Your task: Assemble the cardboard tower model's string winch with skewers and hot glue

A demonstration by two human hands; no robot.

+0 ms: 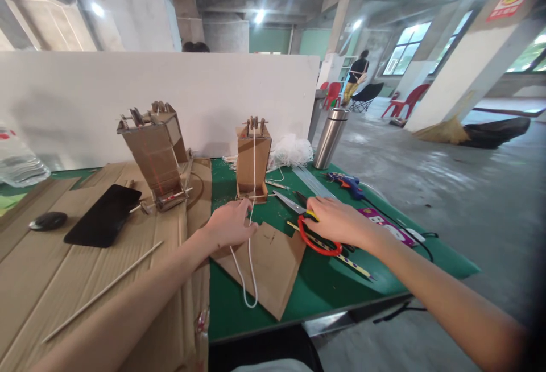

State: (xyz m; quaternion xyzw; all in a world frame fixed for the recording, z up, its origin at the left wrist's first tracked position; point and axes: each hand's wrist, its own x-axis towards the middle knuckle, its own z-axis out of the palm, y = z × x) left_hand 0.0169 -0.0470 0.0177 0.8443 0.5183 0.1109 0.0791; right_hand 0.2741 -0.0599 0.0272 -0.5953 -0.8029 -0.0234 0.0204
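My left hand (232, 221) is closed on a white string (255, 167), thumb and fingers pinching it low in front of a small cardboard tower (247, 161). From the rollers on the tower's top the string runs down to my fingers, and its slack loops below over a flat cardboard piece (273, 269). My right hand (335, 218) grips the scissors (319, 241), which have red and yellow handles; their blades point left toward the tower. Part of the handle is hidden under my fingers. A patterned pencil (354, 267) lies beneath the scissors.
Left stand a second cardboard tower (156, 156), a phone (104, 215), a mouse (48, 221) and a thin stick (102, 292). Behind and right are a string bundle (294, 150), steel bottle (330, 139), glue gun (347, 183) and purple packet (388, 227). A white partition (170, 82) borders the table.
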